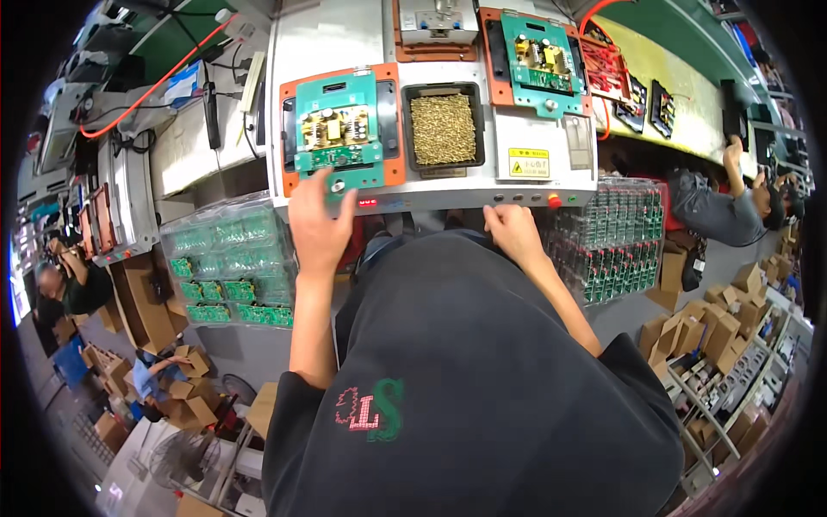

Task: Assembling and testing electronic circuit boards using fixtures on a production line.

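Note:
My left hand (pixel 318 226) is at the front edge of the left fixture, its index finger raised and its thumb apart, with nothing in it. Just beyond the fingertips, a circuit board (pixel 334 129) with yellow and black components sits in the green fixture plate (pixel 303 96) on an orange base. My right hand (pixel 514 231) is curled closed by the machine's front panel (pixel 431 199), left of the red button (pixel 554 201); no object shows in it. A second circuit board (pixel 544 60) lies in the green fixture plate (pixel 558 105) at the right.
A black tray (pixel 479 129) full of small brass-coloured screws stands between the fixtures. Clear plastic trays of green boards (pixel 226 258) are stacked at left, with more stacked boards (pixel 607 237) at right. Red clips (pixel 606 65) lie beyond. Other people (pixel 719 207) work at the sides.

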The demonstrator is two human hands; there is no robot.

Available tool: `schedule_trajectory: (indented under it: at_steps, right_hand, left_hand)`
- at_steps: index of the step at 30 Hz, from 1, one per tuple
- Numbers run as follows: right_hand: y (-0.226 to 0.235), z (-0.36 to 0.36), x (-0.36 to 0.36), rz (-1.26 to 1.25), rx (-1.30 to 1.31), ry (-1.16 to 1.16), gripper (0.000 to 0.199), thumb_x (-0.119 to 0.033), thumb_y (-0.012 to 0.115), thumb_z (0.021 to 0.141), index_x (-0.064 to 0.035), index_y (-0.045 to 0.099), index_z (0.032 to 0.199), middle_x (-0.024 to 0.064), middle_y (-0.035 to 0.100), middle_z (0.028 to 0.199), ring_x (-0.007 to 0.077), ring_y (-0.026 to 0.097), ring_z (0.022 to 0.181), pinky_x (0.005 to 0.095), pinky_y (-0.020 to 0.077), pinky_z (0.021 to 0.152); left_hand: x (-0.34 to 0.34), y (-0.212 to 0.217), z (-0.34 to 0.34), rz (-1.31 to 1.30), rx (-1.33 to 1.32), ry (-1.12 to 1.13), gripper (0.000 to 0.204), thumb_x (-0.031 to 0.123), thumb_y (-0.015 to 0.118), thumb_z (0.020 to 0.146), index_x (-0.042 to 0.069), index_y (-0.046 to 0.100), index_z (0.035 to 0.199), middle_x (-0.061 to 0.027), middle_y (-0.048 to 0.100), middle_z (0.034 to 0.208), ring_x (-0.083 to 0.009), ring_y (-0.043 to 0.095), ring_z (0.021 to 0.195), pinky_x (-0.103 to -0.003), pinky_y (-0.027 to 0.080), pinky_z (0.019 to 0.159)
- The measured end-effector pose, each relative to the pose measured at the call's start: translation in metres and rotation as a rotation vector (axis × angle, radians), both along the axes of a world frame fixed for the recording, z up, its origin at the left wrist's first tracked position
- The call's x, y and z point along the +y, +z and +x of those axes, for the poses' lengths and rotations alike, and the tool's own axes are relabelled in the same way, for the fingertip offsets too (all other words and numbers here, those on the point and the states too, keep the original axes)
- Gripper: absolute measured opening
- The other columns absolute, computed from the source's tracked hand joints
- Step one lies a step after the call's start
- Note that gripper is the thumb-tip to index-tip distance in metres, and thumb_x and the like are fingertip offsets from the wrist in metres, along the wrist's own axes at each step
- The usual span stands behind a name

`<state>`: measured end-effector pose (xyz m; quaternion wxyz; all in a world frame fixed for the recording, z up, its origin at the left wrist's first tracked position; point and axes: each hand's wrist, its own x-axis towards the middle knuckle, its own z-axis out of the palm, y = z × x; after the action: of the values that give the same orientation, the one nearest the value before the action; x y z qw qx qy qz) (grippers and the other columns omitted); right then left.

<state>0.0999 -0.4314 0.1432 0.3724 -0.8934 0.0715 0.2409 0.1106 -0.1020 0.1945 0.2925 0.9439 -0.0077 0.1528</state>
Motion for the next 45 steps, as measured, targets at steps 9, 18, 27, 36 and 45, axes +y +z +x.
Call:
schedule_trajectory:
  at_steps: [9, 18, 27, 36, 45]
  right_hand:
    - [0.084, 0.038, 0.077, 0.145, -0.325, 0.292, 0.029, -0.021, 0.064, 0.095, 0.0004, 0.068, 0.077, 0.0183, 0.063, 0.067, 0.0379, 0.063, 0.062, 0.0456, 0.049, 0.06]
    - [0.127, 0.054, 0.119, 0.211, -0.158, 0.921, 0.02, -0.019, 0.059, 0.097, -0.0048, 0.07, 0.106, 0.0166, 0.068, 0.102, 0.0358, 0.066, 0.101, 0.0468, 0.0523, 0.089]
    - [0.047, 0.184, 0.234, -0.214, -0.724, 0.669, 0.028, 0.002, 0.055, 0.081, -0.0039, 0.062, 0.108, 0.0177, 0.064, 0.105, 0.0377, 0.065, 0.102, 0.048, 0.0547, 0.084]
    - [0.038, 0.233, 0.225, -0.291, -0.715, 0.743, 0.018, -0.002, 0.062, 0.08, -0.0044, 0.07, 0.096, 0.0153, 0.068, 0.09, 0.0386, 0.069, 0.086, 0.0481, 0.0564, 0.076]
    - [0.183, 0.119, 0.194, -0.022, -1.069, 0.573, 0.018, -0.007, 0.07, 0.069, -0.0017, 0.067, 0.086, 0.0114, 0.064, 0.09, 0.0302, 0.068, 0.084, 0.0399, 0.0571, 0.063]
  left_hand:
    - [0.008, 0.0, 0.009, -0.028, -0.003, -0.074, 0.031, 0.01, 0.075, 0.083, 0.005, 0.067, 0.113, -0.0095, 0.065, 0.095, -0.029, 0.061, 0.086, -0.04, 0.044, 0.076]
    - [0.036, 0.055, 0.067, 0.125, -0.648, -0.144, 0.032, 0.008, 0.083, 0.07, 0.014, 0.075, 0.101, -0.0007, 0.069, 0.095, -0.0226, 0.064, 0.093, -0.041, 0.043, 0.088]
    - [0.073, 0.098, 0.155, -0.054, -0.528, 0.088, 0.052, 0.005, 0.068, 0.083, 0.009, 0.06, 0.134, -0.0169, 0.057, 0.132, -0.0391, 0.052, 0.125, -0.048, 0.041, 0.107]
    - [0.086, -0.003, 0.015, -0.677, -0.204, 0.296, 0.015, -0.001, 0.06, 0.096, -0.001, 0.067, 0.109, -0.0082, 0.064, 0.112, -0.0158, 0.062, 0.102, -0.03, 0.05, 0.081]
    - [0.036, 0.015, -0.044, -1.371, 0.133, -0.03, 0.061, 0.033, 0.058, 0.104, 0.004, 0.036, 0.153, -0.0108, 0.052, 0.146, -0.0251, 0.052, 0.131, -0.044, 0.043, 0.108]
